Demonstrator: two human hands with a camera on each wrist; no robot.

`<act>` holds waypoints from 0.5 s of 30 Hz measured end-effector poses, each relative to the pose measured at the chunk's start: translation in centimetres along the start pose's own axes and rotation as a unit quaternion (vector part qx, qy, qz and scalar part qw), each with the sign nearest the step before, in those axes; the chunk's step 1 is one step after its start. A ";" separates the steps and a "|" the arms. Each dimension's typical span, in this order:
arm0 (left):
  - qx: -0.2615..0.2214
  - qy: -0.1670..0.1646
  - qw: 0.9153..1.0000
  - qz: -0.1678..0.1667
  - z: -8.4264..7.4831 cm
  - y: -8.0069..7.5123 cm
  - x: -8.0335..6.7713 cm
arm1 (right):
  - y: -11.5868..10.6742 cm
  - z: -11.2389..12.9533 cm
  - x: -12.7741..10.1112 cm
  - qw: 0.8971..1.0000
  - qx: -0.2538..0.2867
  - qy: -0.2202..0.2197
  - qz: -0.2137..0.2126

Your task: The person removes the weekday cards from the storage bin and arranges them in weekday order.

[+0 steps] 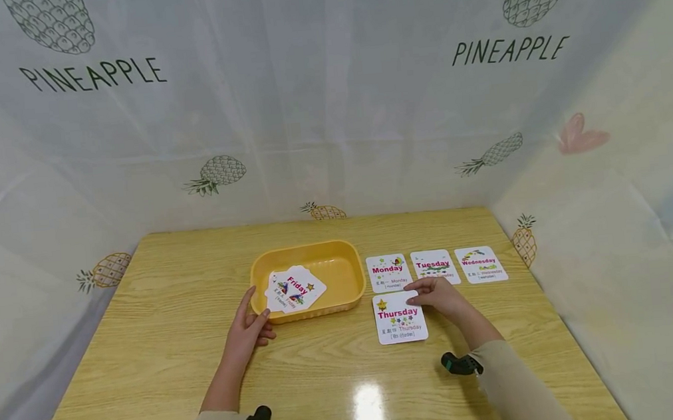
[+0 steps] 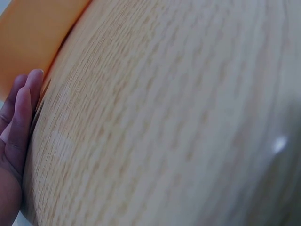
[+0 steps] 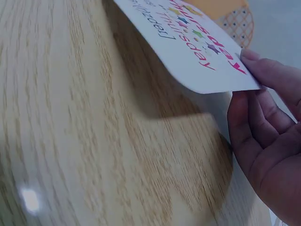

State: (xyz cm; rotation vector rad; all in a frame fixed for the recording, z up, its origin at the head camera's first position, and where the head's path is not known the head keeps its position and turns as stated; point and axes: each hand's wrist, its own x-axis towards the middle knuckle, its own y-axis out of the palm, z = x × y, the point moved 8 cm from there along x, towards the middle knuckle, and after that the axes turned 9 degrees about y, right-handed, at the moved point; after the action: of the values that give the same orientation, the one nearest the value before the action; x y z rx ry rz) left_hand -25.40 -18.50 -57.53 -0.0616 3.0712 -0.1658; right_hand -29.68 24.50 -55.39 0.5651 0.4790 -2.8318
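Note:
My right hand (image 1: pixel 440 297) pinches the upper right edge of the Thursday card (image 1: pixel 401 328). In the right wrist view that card (image 3: pixel 188 52) is tilted above the table and casts a shadow, thumb on its face and fingers beneath. My left hand (image 1: pixel 247 328) holds the near left corner of a yellow plastic tray (image 1: pixel 342 273), thumb at the rim. The left wrist view shows its fingers (image 2: pixel 21 113) against the orange-looking tray wall (image 2: pixel 42 33). Inside the tray lies a small fanned pile of cards, the Friday card (image 1: pixel 295 290) on top.
A row of cards lies right of the tray: Monday (image 1: pixel 388 279), Tuesday (image 1: pixel 431 258) and Wednesday (image 1: pixel 481 271). The wooden table (image 1: pixel 163 358) meets pineapple-printed curtains (image 1: pixel 318 138) at its back and sides.

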 end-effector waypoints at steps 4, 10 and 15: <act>-0.002 0.001 1.000 -0.001 0.0 0.0 0.0 | -0.2 0.1 0.2 0.999 -0.051 -0.001 -0.017; -0.003 -0.004 1.000 0.000 -0.2 0.1 -0.1 | -0.6 0.5 0.6 0.990 -0.131 -0.006 -0.047; -0.001 -0.004 1.000 -0.002 -0.2 0.1 -0.1 | -0.4 0.7 1.1 0.981 -0.184 -0.018 -0.053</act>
State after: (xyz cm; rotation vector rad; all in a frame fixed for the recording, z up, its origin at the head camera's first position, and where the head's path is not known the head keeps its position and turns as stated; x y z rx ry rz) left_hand -25.27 -18.43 -57.35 -0.0678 3.0637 -0.1626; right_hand -31.02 24.45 -55.10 0.4251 1.0228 -2.7409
